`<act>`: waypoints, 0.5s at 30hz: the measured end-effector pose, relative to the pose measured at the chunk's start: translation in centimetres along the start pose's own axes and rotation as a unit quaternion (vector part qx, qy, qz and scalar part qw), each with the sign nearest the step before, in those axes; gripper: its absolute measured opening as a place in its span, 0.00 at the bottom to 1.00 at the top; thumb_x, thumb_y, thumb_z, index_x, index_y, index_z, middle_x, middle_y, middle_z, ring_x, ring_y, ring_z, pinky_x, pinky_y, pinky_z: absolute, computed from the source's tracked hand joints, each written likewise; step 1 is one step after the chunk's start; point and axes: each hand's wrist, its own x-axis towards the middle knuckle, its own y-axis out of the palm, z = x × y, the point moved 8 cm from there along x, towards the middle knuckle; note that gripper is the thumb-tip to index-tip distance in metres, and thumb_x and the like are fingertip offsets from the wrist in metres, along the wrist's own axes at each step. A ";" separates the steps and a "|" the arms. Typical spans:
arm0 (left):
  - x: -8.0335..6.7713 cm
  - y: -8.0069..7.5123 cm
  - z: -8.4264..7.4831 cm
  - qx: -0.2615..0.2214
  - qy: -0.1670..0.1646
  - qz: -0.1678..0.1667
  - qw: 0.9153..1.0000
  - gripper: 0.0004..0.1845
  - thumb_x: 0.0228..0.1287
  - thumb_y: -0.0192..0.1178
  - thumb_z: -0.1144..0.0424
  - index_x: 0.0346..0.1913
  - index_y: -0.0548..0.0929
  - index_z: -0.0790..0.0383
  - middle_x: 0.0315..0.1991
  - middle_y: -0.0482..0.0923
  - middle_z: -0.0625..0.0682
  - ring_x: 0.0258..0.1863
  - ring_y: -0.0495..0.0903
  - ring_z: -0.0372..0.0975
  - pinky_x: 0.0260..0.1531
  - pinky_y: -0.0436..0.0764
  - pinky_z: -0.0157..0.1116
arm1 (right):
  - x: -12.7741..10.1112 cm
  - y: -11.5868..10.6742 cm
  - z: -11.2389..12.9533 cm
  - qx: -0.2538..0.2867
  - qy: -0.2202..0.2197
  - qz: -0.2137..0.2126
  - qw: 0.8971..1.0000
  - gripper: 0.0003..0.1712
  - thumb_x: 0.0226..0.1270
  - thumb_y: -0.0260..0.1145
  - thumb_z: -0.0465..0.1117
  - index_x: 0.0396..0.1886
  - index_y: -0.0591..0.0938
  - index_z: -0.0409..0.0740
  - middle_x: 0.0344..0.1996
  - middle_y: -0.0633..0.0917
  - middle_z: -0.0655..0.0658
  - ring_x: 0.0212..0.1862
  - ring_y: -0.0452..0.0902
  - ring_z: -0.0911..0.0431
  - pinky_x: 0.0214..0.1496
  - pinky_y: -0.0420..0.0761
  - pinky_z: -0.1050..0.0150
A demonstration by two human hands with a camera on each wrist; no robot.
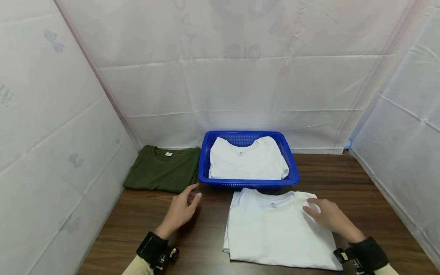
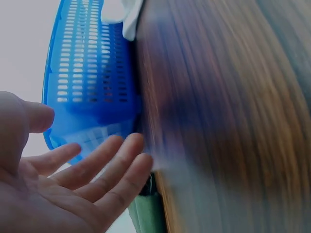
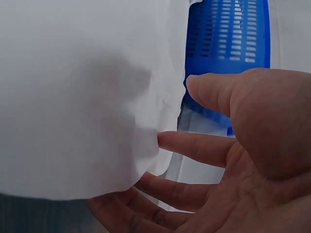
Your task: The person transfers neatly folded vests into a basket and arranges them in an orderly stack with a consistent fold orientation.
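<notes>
A folded white T-shirt (image 1: 275, 233) lies on the brown table at the right, its neckline facing the basket. My right hand (image 1: 328, 217) is at that shirt's far right corner. In the right wrist view, the fingertips meet the white cloth (image 3: 87, 121) along its edge, with thumb and fingers spread; whether any cloth lies between them cannot be told. My left hand (image 1: 181, 210) is over the table, left of the shirt, holding nothing, fingers loosely bent. It is nearest to the blue plastic basket (image 1: 247, 182) and a folded dark green T-shirt (image 1: 165, 172).
Inside the basket sits another folded white T-shirt (image 1: 245, 164). White cloth walls (image 1: 223, 88) enclose the table at the back and both sides. The wooden tabletop (image 1: 213, 229) shows between my left hand and the nearer white shirt.
</notes>
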 end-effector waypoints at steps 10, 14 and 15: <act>0.5 1.9 -0.5 0.029 -0.029 0.066 0.997 0.26 0.78 0.58 0.51 0.66 0.79 0.67 0.39 0.87 0.51 0.38 0.84 0.41 0.44 0.83 0.46 | 0.4 1.0 3.5 0.006 -0.028 0.000 1.000 0.30 0.75 0.65 0.52 0.62 0.81 0.29 0.56 0.82 0.25 0.56 0.81 0.34 0.48 0.83 0.41; 0.7 2.1 -0.4 0.043 -0.036 0.075 0.996 0.24 0.78 0.58 0.51 0.62 0.82 0.69 0.30 0.84 0.47 0.31 0.80 0.35 0.38 0.81 0.41 | 0.6 1.3 4.6 0.009 -0.034 0.000 0.999 0.29 0.75 0.66 0.51 0.61 0.82 0.30 0.56 0.83 0.26 0.53 0.82 0.38 0.46 0.83 0.43; 0.7 2.2 -0.4 0.043 -0.040 0.078 0.995 0.24 0.78 0.58 0.51 0.61 0.82 0.69 0.28 0.82 0.47 0.28 0.78 0.35 0.36 0.81 0.41 | 0.6 1.3 4.8 0.012 -0.036 0.000 0.999 0.29 0.75 0.66 0.50 0.61 0.82 0.30 0.56 0.83 0.26 0.53 0.82 0.38 0.46 0.83 0.43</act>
